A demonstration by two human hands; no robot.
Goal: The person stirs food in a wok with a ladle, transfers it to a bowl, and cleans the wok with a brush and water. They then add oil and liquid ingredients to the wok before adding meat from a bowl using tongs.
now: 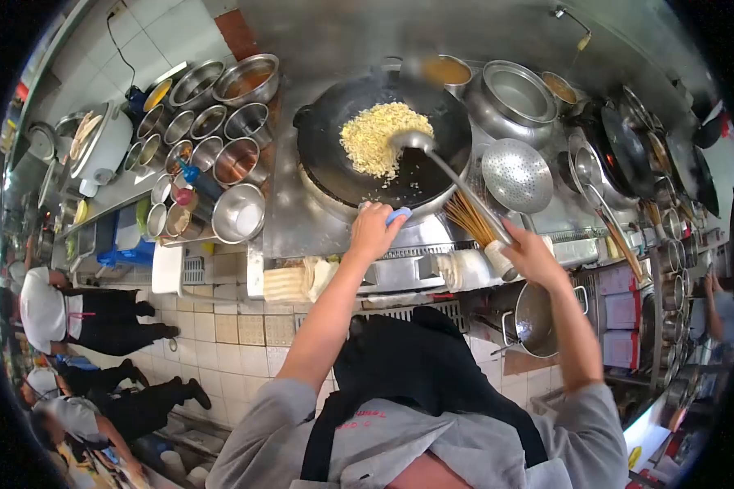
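A black wok (326, 138) on the stove holds a heap of pale yellow and white food bits (375, 138), perhaps rice with egg. My left hand (373, 231) grips the near rim of the wok through a folded blue cloth (398, 215). In my right hand (530, 251) is the handle of a long metal ladle (457, 179), and my fingers are wrapped round it. The ladle's bowl rests at the right side of the food. Beside the handle lies a bundle of thin brown sticks (468, 218), its near end close to my right hand.
Metal bowls (238, 213) of ingredients stand at the left. Right of the wok are a perforated strainer (517, 175) and a large pot (510, 102). Folded towels (289, 281) hang at the counter's front edge. Several people (110, 318) stand at the lower left.
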